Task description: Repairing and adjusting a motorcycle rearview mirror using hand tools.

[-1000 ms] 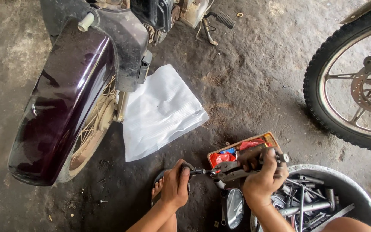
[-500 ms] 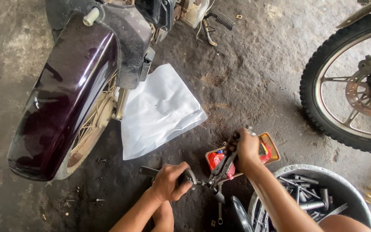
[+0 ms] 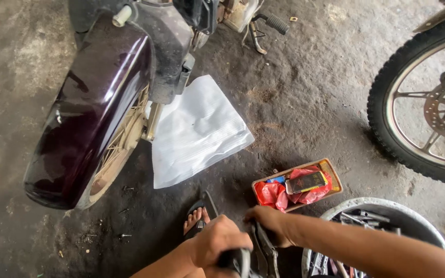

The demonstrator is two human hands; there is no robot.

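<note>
My left hand (image 3: 218,242) is closed around the dark grip end of a metal part (image 3: 257,253) at the bottom centre. My right hand (image 3: 269,222) holds the same part from the right side, fingers wrapped over its curved, lever-like arm. The two hands sit close together, just above my foot in a black sandal (image 3: 197,216). The lower end of the part is cut off by the frame edge, so I cannot tell exactly what it is.
A motorcycle's dark purple front fender (image 3: 88,113) and spoked wheel (image 3: 122,146) stand left. A white plastic sheet (image 3: 197,131) lies on the concrete. An orange tray (image 3: 330,177) with red bags, a basin (image 3: 387,208) of metal tools and another tyre (image 3: 387,128) are right.
My right hand has come down from in front of the orange tray to join the left hand on the metal part. Both hands now sit lower and closer together.
</note>
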